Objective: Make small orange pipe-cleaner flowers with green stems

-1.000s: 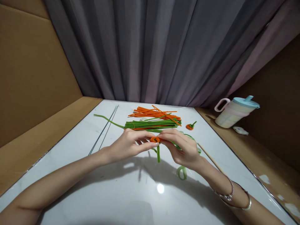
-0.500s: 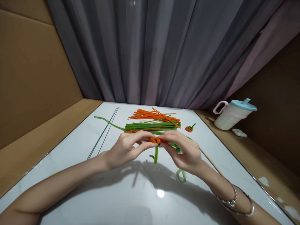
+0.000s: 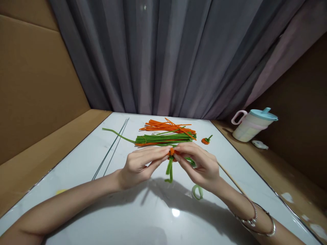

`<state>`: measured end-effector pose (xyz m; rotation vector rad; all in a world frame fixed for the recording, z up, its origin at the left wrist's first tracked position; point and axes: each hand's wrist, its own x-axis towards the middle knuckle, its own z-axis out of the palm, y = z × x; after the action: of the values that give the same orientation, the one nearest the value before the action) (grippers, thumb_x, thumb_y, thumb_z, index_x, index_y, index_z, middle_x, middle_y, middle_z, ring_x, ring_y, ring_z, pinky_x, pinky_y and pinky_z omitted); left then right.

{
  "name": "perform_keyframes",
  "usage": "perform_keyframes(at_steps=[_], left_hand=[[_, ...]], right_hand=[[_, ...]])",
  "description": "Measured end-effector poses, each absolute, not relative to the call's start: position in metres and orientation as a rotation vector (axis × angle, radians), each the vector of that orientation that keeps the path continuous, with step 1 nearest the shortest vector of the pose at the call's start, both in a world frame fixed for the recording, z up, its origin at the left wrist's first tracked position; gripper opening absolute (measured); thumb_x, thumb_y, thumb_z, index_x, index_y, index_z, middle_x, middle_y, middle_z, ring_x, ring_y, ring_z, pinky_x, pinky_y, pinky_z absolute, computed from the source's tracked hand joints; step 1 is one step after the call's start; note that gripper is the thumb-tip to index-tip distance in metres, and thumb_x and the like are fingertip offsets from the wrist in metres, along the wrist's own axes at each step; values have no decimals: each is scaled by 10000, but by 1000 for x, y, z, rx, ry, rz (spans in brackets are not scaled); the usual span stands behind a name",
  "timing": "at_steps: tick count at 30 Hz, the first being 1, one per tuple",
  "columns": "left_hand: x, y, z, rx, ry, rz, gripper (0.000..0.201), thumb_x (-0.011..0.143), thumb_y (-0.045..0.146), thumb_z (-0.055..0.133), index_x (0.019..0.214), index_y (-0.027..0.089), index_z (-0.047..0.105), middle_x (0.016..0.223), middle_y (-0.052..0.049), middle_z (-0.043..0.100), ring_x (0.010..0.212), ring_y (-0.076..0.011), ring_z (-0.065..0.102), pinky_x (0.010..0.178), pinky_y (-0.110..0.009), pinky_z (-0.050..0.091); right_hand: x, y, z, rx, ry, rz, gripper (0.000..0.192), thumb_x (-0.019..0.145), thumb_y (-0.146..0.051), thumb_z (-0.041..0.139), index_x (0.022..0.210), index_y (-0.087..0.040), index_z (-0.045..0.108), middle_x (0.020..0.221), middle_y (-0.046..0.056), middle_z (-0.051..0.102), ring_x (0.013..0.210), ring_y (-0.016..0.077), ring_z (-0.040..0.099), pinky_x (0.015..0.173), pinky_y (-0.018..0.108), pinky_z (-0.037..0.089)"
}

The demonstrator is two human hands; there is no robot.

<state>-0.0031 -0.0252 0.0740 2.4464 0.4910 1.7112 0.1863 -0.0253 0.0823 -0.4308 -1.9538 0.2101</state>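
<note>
- Turned since the earlier frame: the orange piece [image 3: 172,151], its two green ends [image 3: 169,168] now hanging side by side above the middle of the table [image 3: 120,221].
- My left hand [image 3: 141,165] and right hand [image 3: 198,163]: fingertips pinched on opposite sides of the piece.
- Green ring [image 3: 197,192]: on the table, below my right hand.
- Green stems [image 3: 163,138], then orange stems [image 3: 153,126]: toward the far edge.
- Second orange piece [image 3: 205,141]: near the far right corner.
</note>
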Motion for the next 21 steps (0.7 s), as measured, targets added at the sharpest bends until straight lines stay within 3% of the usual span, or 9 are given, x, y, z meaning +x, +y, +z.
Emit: perform_keyframes(at_steps=[7, 11, 21], left_hand=[[2, -31, 68, 2115, 694, 1652, 341, 799, 72, 619, 1130, 152, 590, 978, -56, 714, 854, -159, 702, 784, -216, 594], [0, -30, 65, 2301, 620, 1758, 317, 793, 29, 609, 1084, 156, 612, 926, -48, 723, 812, -126, 696, 778, -203, 585], [-3, -20, 59, 2460, 620, 1686, 271, 800, 18, 583, 1020, 149, 671, 927, -71, 730, 837, -149, 696, 776, -240, 585]], right_hand=[[186, -27, 82, -445, -1932, 219, 327, 791, 20, 565, 1050, -176, 600, 886, 83, 646, 821, 174, 622, 648, 300, 564], [184, -28, 85, -450, -1955, 189, 279, 812, -1, 552, 1032, -164, 607, 870, 88, 651, 810, 172, 631, 661, 311, 563], [185, -17, 77, -465, -2024, 133, 234, 849, -33, 504, 1021, -165, 592, 868, 93, 642, 793, 166, 619, 656, 309, 550]])
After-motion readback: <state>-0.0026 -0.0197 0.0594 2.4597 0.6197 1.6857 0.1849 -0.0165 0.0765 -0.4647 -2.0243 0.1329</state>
